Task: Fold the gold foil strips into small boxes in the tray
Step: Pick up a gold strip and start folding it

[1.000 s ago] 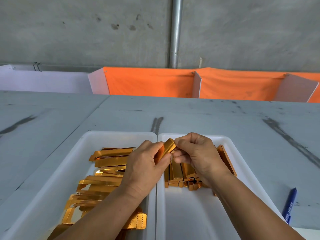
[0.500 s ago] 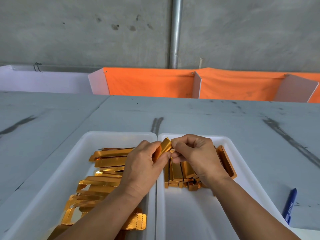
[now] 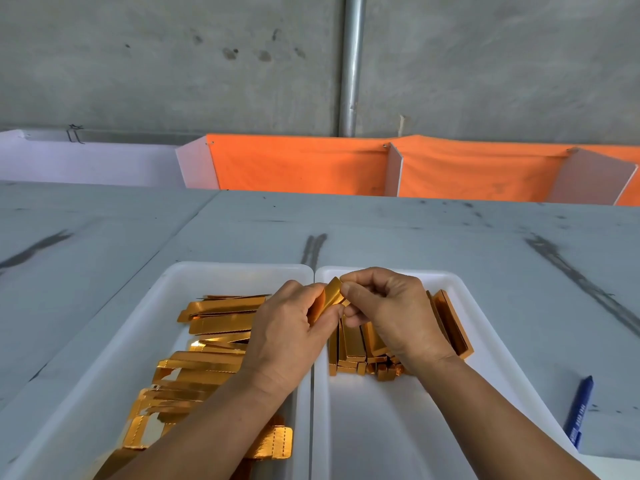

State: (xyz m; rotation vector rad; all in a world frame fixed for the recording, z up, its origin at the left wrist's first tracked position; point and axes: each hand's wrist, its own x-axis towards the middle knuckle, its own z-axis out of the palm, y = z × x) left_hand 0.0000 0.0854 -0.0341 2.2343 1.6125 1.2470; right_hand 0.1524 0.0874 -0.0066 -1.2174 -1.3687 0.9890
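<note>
done: some folded boxes lay in right tray | left: many flat foil strips in left tray (far more) | left hand, right hand pinched one half-folded strip in curled fingers

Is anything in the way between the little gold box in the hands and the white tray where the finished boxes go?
Nothing visible. The left hand and right hand pinch the gold box just above the right tray. The finished boxes lie below it at the far end; the near part is bare.
</note>
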